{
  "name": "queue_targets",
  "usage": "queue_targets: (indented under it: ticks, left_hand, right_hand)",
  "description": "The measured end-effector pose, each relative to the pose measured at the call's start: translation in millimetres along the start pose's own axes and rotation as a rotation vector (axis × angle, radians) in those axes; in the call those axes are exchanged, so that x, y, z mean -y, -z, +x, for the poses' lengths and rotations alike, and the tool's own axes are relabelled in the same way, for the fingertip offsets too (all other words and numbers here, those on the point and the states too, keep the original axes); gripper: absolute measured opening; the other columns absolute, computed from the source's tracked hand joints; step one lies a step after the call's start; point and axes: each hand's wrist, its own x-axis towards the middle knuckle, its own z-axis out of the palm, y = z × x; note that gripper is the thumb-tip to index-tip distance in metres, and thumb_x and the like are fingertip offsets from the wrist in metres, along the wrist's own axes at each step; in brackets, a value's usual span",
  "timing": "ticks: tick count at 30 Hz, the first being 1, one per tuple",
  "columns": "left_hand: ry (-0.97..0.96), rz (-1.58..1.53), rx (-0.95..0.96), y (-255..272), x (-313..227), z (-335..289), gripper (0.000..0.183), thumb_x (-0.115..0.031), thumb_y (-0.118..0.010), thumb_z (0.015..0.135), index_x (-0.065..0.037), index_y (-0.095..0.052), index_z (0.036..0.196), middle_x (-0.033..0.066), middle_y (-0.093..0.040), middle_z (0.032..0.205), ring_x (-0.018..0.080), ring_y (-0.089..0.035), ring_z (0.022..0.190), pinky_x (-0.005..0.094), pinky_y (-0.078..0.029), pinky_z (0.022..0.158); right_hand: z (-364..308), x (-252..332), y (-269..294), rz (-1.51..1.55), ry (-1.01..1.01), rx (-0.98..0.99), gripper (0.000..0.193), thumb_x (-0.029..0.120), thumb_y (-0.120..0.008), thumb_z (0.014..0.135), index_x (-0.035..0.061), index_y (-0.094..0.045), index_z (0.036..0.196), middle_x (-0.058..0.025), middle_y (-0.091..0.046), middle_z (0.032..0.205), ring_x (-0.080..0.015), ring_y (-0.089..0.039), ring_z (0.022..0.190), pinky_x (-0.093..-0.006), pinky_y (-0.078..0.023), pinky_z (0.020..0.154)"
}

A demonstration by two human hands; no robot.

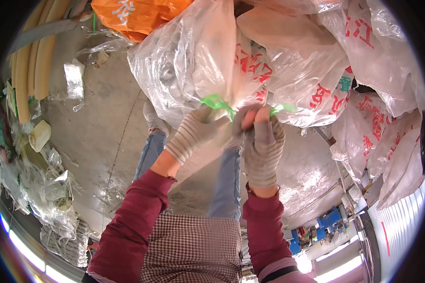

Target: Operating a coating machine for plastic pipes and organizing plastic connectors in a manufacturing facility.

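Note:
A bright green plastic strip (pixel 216 101) runs across the front of a large clear plastic bag (pixel 184 61), and another end of green strip (pixel 283 108) sticks out on the right. My right hand (pixel 263 146), in a striped knit glove with bare fingertips showing, is closed in a pinch on the green strip. Just left of it, my left hand (pixel 193 132), gloved the same way, is close to the strip. Motion smears its fingers, so their grip cannot be made out. What fills the clear bag is indistinct.
More whitish bags with red markings (pixel 316 66) crowd the far right. An orange bag (pixel 137 19) lies at the far left, near long tan foam tubes (pixel 42 56). Plastic scraps (pixel 52 184) pile up on the left. A corrugated sheet (pixel 401 226) is at lower right.

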Motion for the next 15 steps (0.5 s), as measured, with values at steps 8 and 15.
queue_targets:
  ticks: [8, 15]
  left_hand:
    - [0.084, -0.222, 0.035, 5, 14, -7, 0.013, -0.012, -0.065, 0.086, -0.003, -0.063, 0.096, -0.0039, -0.058, 0.081, 0.0040, -0.047, 0.067, 0.0208, -0.040, 0.059]
    - [0.119, -0.101, -0.010, 8, 31, -1, 0.018, -0.013, -0.067, 0.085, -0.002, -0.063, 0.098, -0.0048, -0.057, 0.077, 0.0042, -0.045, 0.065, 0.0215, -0.039, 0.058]
  right_hand:
    - [-5, -48, 9, -0.755, -0.099, 0.051, 0.044, 0.038, -0.064, 0.085, -0.0006, -0.060, 0.104, -0.0128, -0.060, 0.085, -0.0220, -0.058, 0.077, -0.0306, -0.046, 0.068]
    - [-2, -59, 7, -0.569, 0.061, -0.138, 0.015, 0.014, -0.055, 0.090, 0.0000, -0.058, 0.089, -0.0157, -0.057, 0.077, -0.0270, -0.056, 0.071, -0.0364, -0.043, 0.061]
